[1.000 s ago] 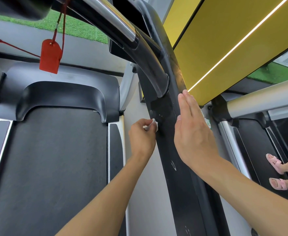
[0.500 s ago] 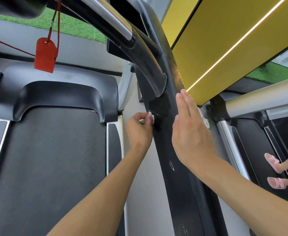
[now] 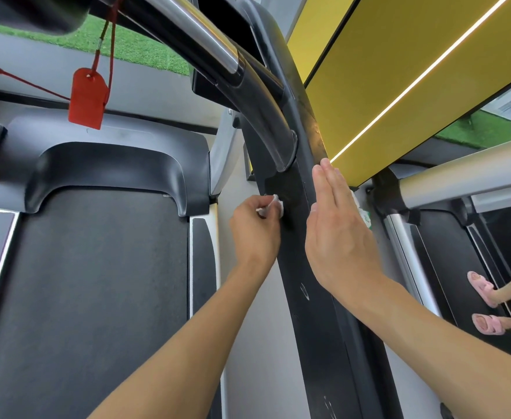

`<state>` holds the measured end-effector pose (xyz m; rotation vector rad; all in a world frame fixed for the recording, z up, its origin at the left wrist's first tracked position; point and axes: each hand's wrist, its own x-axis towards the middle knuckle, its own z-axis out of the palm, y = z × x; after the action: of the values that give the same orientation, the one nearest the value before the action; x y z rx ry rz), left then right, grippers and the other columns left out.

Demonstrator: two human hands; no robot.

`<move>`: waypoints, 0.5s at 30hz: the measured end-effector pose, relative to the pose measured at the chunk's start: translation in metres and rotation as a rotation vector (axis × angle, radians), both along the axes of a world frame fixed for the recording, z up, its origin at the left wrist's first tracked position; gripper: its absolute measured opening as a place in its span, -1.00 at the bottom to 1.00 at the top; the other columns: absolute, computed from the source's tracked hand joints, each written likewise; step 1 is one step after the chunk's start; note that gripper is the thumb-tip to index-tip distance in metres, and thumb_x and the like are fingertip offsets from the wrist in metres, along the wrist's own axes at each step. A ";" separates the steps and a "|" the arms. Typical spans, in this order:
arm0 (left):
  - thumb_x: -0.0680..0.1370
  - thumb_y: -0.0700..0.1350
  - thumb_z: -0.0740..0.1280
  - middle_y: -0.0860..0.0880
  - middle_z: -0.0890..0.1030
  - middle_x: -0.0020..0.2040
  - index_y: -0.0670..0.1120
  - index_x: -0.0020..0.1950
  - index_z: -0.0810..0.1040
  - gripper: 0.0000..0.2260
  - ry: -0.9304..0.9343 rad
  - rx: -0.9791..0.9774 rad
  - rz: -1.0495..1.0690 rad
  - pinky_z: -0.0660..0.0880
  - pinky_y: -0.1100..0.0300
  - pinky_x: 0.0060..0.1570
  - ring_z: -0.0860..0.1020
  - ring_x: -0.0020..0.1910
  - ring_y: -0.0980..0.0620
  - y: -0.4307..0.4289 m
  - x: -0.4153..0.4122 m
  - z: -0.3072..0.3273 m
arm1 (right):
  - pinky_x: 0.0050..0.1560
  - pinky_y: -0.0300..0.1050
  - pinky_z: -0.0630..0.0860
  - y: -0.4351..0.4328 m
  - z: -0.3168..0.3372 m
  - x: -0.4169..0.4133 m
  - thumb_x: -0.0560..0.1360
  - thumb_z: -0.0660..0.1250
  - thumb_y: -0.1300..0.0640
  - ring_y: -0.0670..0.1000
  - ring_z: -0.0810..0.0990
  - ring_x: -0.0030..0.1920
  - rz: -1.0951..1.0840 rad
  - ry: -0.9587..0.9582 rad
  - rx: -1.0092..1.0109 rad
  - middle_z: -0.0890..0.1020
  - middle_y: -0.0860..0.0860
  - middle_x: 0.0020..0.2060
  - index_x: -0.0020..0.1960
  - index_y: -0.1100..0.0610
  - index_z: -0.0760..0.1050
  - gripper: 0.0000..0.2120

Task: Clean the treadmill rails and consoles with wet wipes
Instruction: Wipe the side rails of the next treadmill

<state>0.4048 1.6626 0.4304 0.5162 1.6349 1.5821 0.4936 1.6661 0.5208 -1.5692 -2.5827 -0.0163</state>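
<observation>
A small wet wipe [image 3: 277, 204] is pinched by the left hand [image 3: 255, 229] against the black upright [image 3: 310, 300] — the right hand [image 3: 340, 237] is laid flat alongside; the handrail [image 3: 257, 95] is judged yet to be wiped.

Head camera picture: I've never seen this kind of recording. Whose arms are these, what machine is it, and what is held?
The camera sits on a person's head and looks down, so the two bare arms are the wearer's own. The machine is a treadmill: its dark belt lies on the left, and a black upright post runs up the middle to a handrail. The left hand pinches a small white wet wipe against the post. The right hand lies flat on the post's other side, fingers straight. A red tag hangs above. Pink-slippered feet at right belong to someone else.
</observation>
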 end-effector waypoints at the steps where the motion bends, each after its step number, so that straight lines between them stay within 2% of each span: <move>1: 0.60 -0.07 0.39 0.07 0.69 -0.18 -0.06 -0.05 0.68 -0.89 0.004 0.028 -0.003 0.54 0.27 -0.14 0.65 -0.16 0.12 0.000 0.001 0.003 | 0.45 -0.01 0.33 0.000 0.000 0.000 0.64 0.10 0.23 0.01 0.05 0.58 0.005 0.002 0.001 0.06 0.02 0.59 0.59 0.15 0.04 -0.45; 6: 0.60 -0.08 0.39 0.08 0.69 -0.16 -0.07 0.00 0.69 -0.89 0.028 0.057 0.011 0.59 0.21 -0.08 0.65 -0.14 0.13 0.003 0.001 0.013 | 0.49 0.02 0.26 0.001 -0.002 0.001 0.64 0.09 0.24 0.03 0.06 0.57 0.012 0.012 0.018 0.08 0.05 0.58 0.58 0.17 0.05 -0.47; 11: 0.58 -0.11 0.41 0.10 0.69 -0.18 -0.04 -0.05 0.67 -0.94 0.047 0.139 -0.018 0.57 0.29 -0.12 0.65 -0.16 0.14 -0.008 0.005 0.026 | 0.54 -0.04 0.10 0.001 0.001 0.000 0.65 0.08 0.23 0.02 0.02 0.58 0.004 0.018 -0.008 0.08 0.06 0.58 0.58 0.18 0.05 -0.47; 15: 0.59 -0.11 0.39 0.09 0.67 -0.16 -0.08 -0.03 0.68 -0.91 0.109 0.057 -0.027 0.43 0.40 -0.18 0.59 -0.22 0.20 -0.006 -0.001 0.035 | 0.56 -0.08 -0.09 -0.010 0.014 0.003 0.66 0.05 0.14 -0.04 -0.07 0.58 0.000 0.005 -0.057 0.00 0.00 0.60 0.60 0.13 -0.04 -0.45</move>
<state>0.4037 1.6562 0.4654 0.6615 1.6598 1.6094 0.4967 1.6556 0.5352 -1.5855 -2.6014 0.0618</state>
